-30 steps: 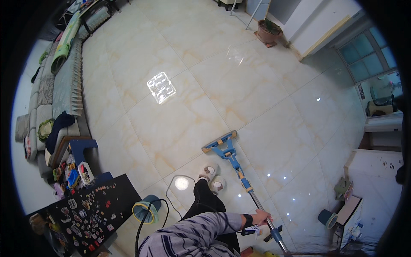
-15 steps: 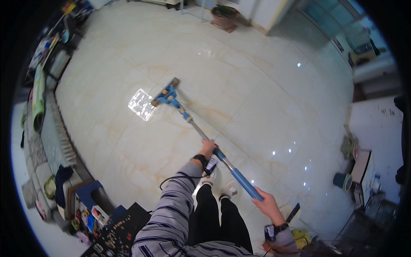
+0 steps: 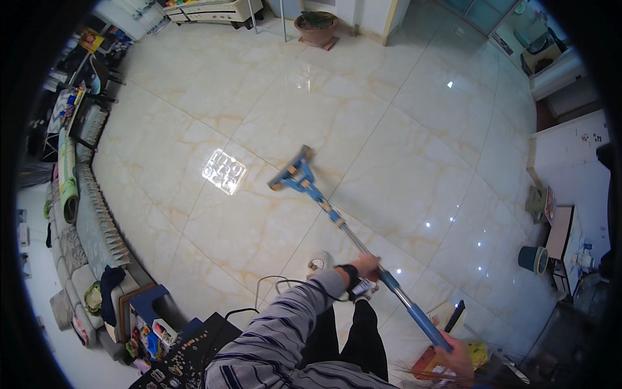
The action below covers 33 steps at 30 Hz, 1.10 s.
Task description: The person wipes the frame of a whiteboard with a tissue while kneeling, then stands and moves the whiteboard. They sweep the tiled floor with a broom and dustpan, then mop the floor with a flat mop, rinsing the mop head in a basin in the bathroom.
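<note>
A sponge mop with a blue head and a steel and blue pole slants across the marbled tile floor. Its wide head lies on the tiles, right of a bright square reflection. My left hand is wrapped round the middle of the pole, with a dark strap on the wrist. Farther down, my right hand grips the blue handle sleeve near its end. A striped sleeve covers my left arm, and a cable hangs beside it. My shoes stand on the floor under the pole.
A long sofa lines the left side, with a rolled green mat on it. At lower left is a dark table with small items. A potted plant stands at the back. A dark bucket sits at right.
The mop head has moved right and nearer to me, away from the bright reflection. Both my hands have shifted right and nearer with the pole, still gripping it.
</note>
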### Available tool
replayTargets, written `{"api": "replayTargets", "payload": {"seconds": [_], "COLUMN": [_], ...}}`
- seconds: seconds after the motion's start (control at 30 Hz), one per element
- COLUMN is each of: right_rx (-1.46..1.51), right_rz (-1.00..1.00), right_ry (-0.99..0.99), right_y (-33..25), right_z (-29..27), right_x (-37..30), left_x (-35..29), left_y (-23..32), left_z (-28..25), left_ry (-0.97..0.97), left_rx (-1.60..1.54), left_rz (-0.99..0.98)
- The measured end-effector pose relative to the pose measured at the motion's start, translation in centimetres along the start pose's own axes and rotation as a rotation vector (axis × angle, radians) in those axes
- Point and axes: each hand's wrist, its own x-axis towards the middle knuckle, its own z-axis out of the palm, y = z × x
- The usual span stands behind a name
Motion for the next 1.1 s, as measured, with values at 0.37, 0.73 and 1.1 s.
{"api": "replayTargets", "payload": {"seconds": [0.37,0.73,1.1], "right_rx": [-0.112,-0.059,-0.157], "right_rz": [0.373,-0.141,-0.11], "right_ry": [0.034,-0.067,0.037], "right_y": [7.8,7.9,10.9], "right_z": [-13.8,-7.8,-13.0], "right_x": [-16.7,-6.0,-8.4], "left_x": [-10.4,-6.1,-3.2], "left_y": [-1.6,-7.3,-6.6], "left_z": [25.3,10.5,20.0], "left_ry": [-0.293,0.05,-0.033], "left_rx": [-0.833,-1.012,-0.982], "left_rz": [-0.215,-0.09,-0.169]}}
